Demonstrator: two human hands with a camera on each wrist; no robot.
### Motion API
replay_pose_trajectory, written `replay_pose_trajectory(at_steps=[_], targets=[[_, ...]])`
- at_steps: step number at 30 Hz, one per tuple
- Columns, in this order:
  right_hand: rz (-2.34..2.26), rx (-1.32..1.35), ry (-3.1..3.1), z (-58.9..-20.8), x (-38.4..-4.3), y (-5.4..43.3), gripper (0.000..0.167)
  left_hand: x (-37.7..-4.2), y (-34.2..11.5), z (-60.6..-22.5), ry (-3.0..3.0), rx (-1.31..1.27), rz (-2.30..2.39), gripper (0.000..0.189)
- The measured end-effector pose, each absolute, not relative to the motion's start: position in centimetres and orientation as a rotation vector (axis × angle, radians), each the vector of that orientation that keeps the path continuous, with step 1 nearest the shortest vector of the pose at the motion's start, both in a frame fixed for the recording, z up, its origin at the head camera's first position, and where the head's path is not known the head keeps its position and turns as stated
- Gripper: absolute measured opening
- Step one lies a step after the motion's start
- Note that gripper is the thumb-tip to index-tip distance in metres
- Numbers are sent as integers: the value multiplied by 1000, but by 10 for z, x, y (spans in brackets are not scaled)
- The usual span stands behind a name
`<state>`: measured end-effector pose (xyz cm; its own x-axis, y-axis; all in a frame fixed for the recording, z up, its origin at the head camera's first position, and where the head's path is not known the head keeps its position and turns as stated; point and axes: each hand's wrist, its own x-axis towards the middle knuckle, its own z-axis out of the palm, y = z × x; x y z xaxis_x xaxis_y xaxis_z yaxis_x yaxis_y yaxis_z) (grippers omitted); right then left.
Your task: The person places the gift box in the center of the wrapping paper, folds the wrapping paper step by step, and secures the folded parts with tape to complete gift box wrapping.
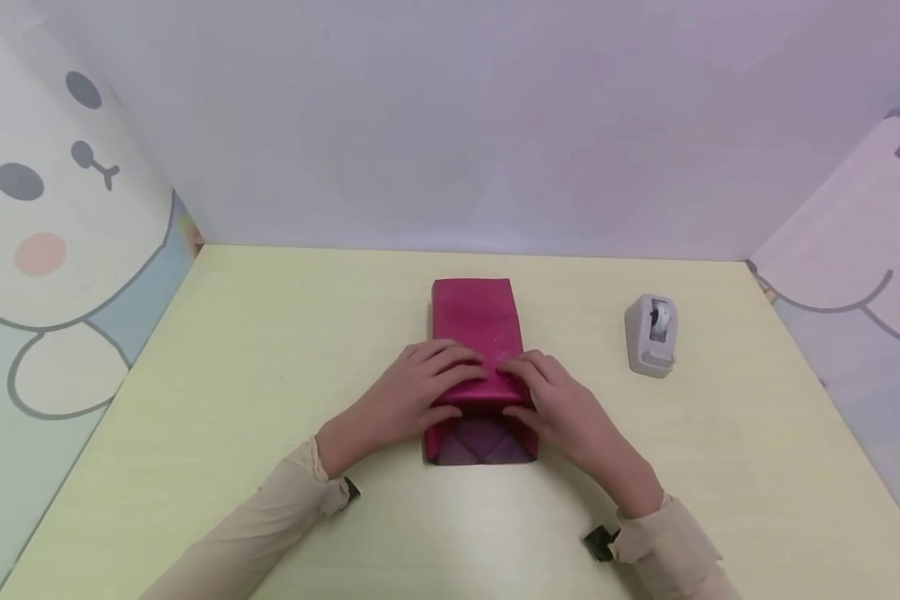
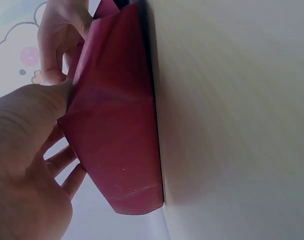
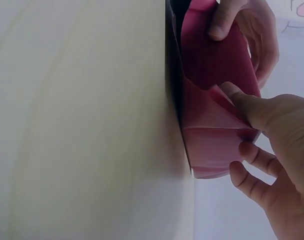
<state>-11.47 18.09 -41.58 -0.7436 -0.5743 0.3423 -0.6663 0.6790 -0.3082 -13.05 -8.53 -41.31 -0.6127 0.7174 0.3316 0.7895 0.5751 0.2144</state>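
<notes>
A box wrapped in shiny dark red paper lies lengthwise on the table, its near end toward me. A creased paper flap at that end lies flat on the table, with diagonal folds showing its duller inner side. My left hand grips the near top left edge, fingers on top and thumb at the end face. From the other side my right hand does the same, its fingers on the top right. The right wrist view shows the right thumb against a folded side edge of the paper.
A grey tape dispenser with a roll of tape stands to the right of the box. The pale yellow table meets a plain wall at the back. Panels with cartoon figures border both sides.
</notes>
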Motion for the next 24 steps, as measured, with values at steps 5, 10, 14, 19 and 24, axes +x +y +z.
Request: replay_pose_trajectory(at_steps=[5, 10, 14, 19, 24], targets=[[566, 987, -2723, -414, -113, 178, 64, -131, -81, -412, -2625, -1256, -333, 69], [463, 962, -2758, -412, -112, 174, 65, -130, -75, -411, -2642, -1244, -173, 73], [368, 951, -2765, -411, -111, 171, 66, -130, -72, -411, -2632, -1237, -86, 71], [290, 948, -2763, -411, -109, 166, 54, -131, -70, -409, -2631, -1238, -61, 73], [247, 947, -2771, -412, -105, 163, 43, -135, -67, -408, -2646, -1228, -122, 72]])
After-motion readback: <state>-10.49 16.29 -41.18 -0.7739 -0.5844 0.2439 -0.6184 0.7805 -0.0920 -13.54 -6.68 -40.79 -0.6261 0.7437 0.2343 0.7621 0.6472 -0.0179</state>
